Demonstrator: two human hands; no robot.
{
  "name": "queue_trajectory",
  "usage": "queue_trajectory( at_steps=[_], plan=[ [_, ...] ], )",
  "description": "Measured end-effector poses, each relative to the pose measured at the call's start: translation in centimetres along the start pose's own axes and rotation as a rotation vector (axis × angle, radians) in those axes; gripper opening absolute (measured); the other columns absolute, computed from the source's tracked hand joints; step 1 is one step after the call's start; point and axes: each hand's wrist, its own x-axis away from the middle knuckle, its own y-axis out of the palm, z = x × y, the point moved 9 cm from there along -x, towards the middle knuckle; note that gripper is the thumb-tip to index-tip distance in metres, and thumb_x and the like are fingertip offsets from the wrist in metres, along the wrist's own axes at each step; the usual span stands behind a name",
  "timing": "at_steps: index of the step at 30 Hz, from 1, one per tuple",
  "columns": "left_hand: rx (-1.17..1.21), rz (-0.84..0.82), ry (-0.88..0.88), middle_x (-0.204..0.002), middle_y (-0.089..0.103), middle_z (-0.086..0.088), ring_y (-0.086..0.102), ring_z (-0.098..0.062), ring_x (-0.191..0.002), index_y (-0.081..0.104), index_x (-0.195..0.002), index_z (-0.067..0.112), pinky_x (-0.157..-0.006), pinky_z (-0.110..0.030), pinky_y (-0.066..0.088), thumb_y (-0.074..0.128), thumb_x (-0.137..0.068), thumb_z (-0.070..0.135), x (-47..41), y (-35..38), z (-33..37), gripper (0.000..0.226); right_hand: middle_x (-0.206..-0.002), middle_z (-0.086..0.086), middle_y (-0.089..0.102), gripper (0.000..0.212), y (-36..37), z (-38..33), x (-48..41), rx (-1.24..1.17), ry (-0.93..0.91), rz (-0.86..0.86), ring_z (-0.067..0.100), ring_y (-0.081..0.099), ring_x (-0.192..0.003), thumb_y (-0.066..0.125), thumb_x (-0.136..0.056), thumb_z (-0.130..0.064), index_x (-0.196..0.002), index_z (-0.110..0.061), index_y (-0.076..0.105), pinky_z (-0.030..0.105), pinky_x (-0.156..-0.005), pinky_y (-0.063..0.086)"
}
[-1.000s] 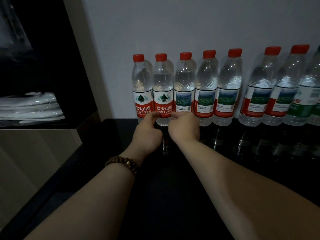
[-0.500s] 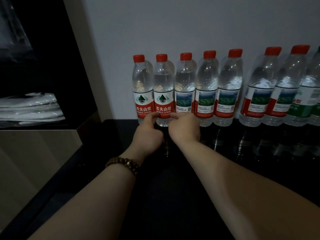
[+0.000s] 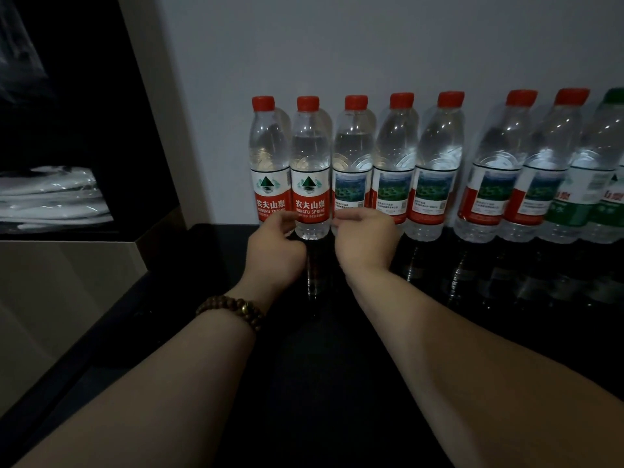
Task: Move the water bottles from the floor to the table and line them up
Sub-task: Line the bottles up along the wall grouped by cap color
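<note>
Several red-capped water bottles stand upright in a row along the wall on the dark table point(image 3: 337, 373). A green-labelled bottle point(image 3: 604, 197) ends the row at the right. The second bottle from the left point(image 3: 310, 163) has a red and white label. My left hand point(image 3: 273, 255) and my right hand point(image 3: 366, 241) hold its base between them, with curled fingertips touching its lower label from either side. My left hand covers the base of the first bottle point(image 3: 270, 163). My right hand covers the base of the third bottle point(image 3: 353, 163).
A dark shelf on the left holds white plastic-wrapped packs point(image 3: 50, 201) above a beige cabinet front point(image 3: 67, 292). The grey wall point(image 3: 371, 45) sits directly behind the bottles. A small gap point(image 3: 461, 184) splits the row after the fifth bottle. The glossy tabletop mirrors the bottles.
</note>
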Motion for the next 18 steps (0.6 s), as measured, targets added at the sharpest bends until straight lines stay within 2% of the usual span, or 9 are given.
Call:
queue_trajectory(
  at_steps=[2, 4, 7, 9, 11, 13, 15, 17, 18],
  plan=[
    [-0.033, 0.010, 0.008, -0.125, 0.064, 0.007, 0.063, -0.016, -0.111, 0.059, -0.127, 0.026, -0.088, -0.038, 0.059, 0.065, -0.084, -0.004, 0.2, 0.0, 0.2, 0.052, -0.084, -0.009, 0.075, 0.027, -1.4, 0.4, -0.2, -0.039, 0.032, 0.082, 0.012, 0.068, -0.082, 0.063, -0.085, -0.009, -0.073, -0.032, 0.073, 0.022, -0.065, 0.051],
    [-0.106, 0.000, 0.042, -0.110, 0.066, 0.012, 0.063, -0.008, -0.102, 0.063, -0.116, 0.029, -0.078, -0.024, 0.056, 0.065, -0.085, -0.002, 0.4, 0.3, 0.6, 0.044, -0.078, -0.013, 0.069, 0.029, -2.2, 0.7, -0.4, -0.039, 0.069, 0.122, 0.010, 0.064, -0.077, 0.063, -0.086, -0.008, -0.070, -0.031, 0.070, 0.015, -0.055, 0.040],
    [-0.192, -0.031, 0.059, -0.099, 0.069, 0.017, 0.063, 0.005, -0.090, 0.068, -0.097, 0.035, -0.068, -0.009, 0.047, 0.068, -0.084, 0.000, 1.0, 0.8, 1.0, 0.037, -0.069, -0.009, 0.059, 0.026, -2.7, 0.8, -0.7, -0.054, 0.136, 0.124, 0.020, 0.064, -0.075, 0.058, -0.089, -0.007, -0.073, -0.023, 0.071, 0.018, -0.056, 0.042],
    [-0.188, 0.014, 0.002, -0.094, 0.070, 0.017, 0.063, 0.007, -0.084, 0.069, -0.092, 0.033, -0.065, -0.004, 0.044, 0.069, -0.085, 0.002, 1.5, 0.7, 1.0, 0.032, -0.077, 0.003, 0.068, 0.019, -2.8, 1.0, -0.9, -0.010, 0.199, 0.016, 0.029, 0.069, -0.082, 0.058, -0.088, -0.007, -0.077, -0.013, 0.071, 0.029, -0.063, 0.053],
    [-0.244, 0.037, -0.053, -0.089, 0.067, 0.015, 0.060, 0.004, -0.080, 0.069, -0.091, 0.025, -0.066, -0.008, 0.042, 0.068, -0.086, 0.004, 2.2, 0.8, 1.3, 0.022, -0.086, 0.007, 0.076, 0.017, -2.4, 1.4, -0.7, -0.007, 0.293, -0.180, 0.024, 0.069, -0.078, 0.059, -0.087, -0.005, -0.086, -0.007, 0.075, 0.033, -0.063, 0.056],
    [-0.348, 0.124, -0.038, -0.087, 0.064, 0.009, 0.055, 0.000, -0.076, 0.068, -0.087, 0.021, -0.068, -0.015, 0.041, 0.067, -0.087, 0.006, 2.7, 1.0, 2.2, 0.014, -0.083, 0.005, 0.077, 0.024, -2.5, 1.8, -0.1, -0.067, 0.408, -0.370, 0.014, 0.057, -0.060, 0.053, -0.087, 0.001, -0.085, -0.008, 0.074, 0.027, -0.046, 0.042],
    [-0.341, 0.309, -0.124, -0.087, 0.065, 0.003, 0.059, -0.009, -0.077, 0.067, -0.082, 0.017, -0.067, -0.021, 0.043, 0.064, -0.091, 0.011, 3.4, 0.6, 2.4, 0.012, -0.085, 0.006, 0.077, 0.030, -2.8, 1.8, 0.4, -0.080, 0.430, -0.505, 0.010, 0.047, -0.051, 0.048, -0.085, 0.008, -0.088, -0.007, 0.073, 0.023, -0.041, 0.031],
    [-0.274, 0.456, -0.168, -0.088, 0.066, 0.001, 0.058, -0.008, -0.071, 0.066, -0.082, 0.014, -0.057, -0.017, 0.040, 0.062, -0.093, 0.012, 4.4, 0.5, 2.3, 0.012, -0.085, 0.010, 0.076, 0.032, -2.9, 1.9, 0.4, -0.139, 0.394, -0.544, 0.006, 0.042, -0.041, 0.046, -0.083, 0.013, -0.087, -0.004, 0.073, 0.021, -0.037, 0.027],
    [-0.228, 0.444, -0.159, -0.090, 0.068, 0.003, 0.057, -0.005, -0.072, 0.068, -0.084, 0.016, -0.055, -0.016, 0.038, 0.063, -0.090, 0.009, 4.3, 1.2, 2.2, 0.011, -0.084, 0.011, 0.076, 0.032, -2.9, 2.0, 0.3, -0.199, 0.377, -0.535, 0.005, 0.041, -0.038, 0.047, -0.082, 0.014, -0.085, -0.004, 0.073, 0.020, -0.036, 0.027]
  ],
)
